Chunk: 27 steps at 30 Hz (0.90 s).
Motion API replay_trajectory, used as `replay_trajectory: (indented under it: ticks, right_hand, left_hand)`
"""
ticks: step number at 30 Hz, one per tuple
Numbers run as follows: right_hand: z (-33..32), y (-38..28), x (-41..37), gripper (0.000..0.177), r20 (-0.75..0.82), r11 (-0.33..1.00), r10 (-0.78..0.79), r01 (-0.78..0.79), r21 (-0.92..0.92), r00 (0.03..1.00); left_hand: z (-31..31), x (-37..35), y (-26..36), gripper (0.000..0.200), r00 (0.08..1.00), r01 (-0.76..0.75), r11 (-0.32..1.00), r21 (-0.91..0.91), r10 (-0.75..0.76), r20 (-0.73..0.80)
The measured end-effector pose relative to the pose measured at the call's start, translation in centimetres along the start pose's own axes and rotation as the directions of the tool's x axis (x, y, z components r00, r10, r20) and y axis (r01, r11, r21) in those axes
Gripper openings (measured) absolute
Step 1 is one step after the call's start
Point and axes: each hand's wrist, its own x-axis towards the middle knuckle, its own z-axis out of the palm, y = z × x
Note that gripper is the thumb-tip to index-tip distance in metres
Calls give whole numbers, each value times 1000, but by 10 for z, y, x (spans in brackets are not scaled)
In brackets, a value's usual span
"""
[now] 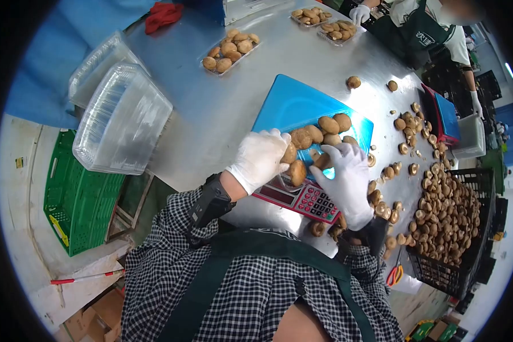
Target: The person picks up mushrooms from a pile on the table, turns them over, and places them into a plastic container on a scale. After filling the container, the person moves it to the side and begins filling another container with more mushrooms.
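Several brown mushrooms (330, 125) lie together on the blue plate (285, 102) of a scale, apparently in a clear tray that is hard to make out. My left hand (260, 158), in a white glove, curls round a mushroom (289, 153) at the group's left side. Close to its fingertips lies another mushroom (297, 172). My right hand (346, 179), also gloved, has its fingers bent over a mushroom (322, 162) at the near right of the group. Below them shows the scale's red keypad (316, 204).
Stacked clear trays (122, 119) stand at the left. Filled trays (229, 52) lie farther back. Loose mushrooms (408, 126) spread rightward to a full black crate (481, 228). Scissors (394, 275) lie at the near right. Across the table stands a co-worker (422, 34) beside another scale (446, 114).
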Motion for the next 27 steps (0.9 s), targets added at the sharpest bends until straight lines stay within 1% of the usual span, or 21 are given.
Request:
replay_trajectory:
  ticks: [1,2,4,8,10,11,15,19,21,22,23,24,25,26,27]
  right_hand:
    - [7,-4,2,45,-6,999,34,-34,-12,999]
    - [17,-2,2,48,3,999,24,-24,26,1000]
    - [27,0,3,55,-30,999,17,-15,46,999]
    - [21,1,0,56,-56,995,21,-16,100,998]
    - [20,6,-4,52,-139,991,-24,42,128,990]
    - [21,7,-5,48,-114,994,-13,25,110,993]
    - [35,9,-9,44,-141,990,11,9,140,990]
    - [31,11,-11,42,-140,982,30,-3,189,990]
    - [23,17,-12,40,-216,944,68,7,329,974]
    - [17,22,-14,39,-247,924,135,-32,380,960]
    - [15,31,-18,37,-238,912,231,-124,391,943]
    - [13,43,-22,35,-227,891,325,-216,400,918]
    - [19,62,-27,31,-223,837,392,-244,490,893]
    - [26,81,-32,29,-210,771,458,-268,577,864]
    - [23,89,-33,27,-131,652,559,-336,680,819]
  left_hand:
    - [0,0,0,57,1000,2,1000,-10,-2,-7]
    - [-1,1,1,57,1000,-5,1000,-12,4,-9]
    - [-5,1,1,57,1000,4,1000,0,-4,23]
    - [-1,-2,-1,57,1000,18,999,-31,-18,11]
    - [0,-1,0,57,1000,11,1000,-2,-11,-4]
    - [1,-1,0,57,1000,8,1000,-5,-8,-5]
    - [1,0,0,57,1000,6,1000,-12,-6,-4]
    - [-2,0,-2,58,1000,-3,1000,-17,3,2]
    - [-7,-2,-4,57,1000,2,999,-38,-2,-18]
    - [-9,-6,-5,57,999,11,998,-63,-13,-32]
    - [-12,-11,-8,57,999,19,998,-65,-21,-26]
    - [-15,-16,-12,53,994,43,982,-186,-61,-95]
    - [-16,-21,-16,49,982,58,951,-303,-110,-156]
    - [-14,-27,-22,49,982,70,951,-301,-118,-144]
    - [-11,-34,-29,43,969,109,890,-442,-195,-153]
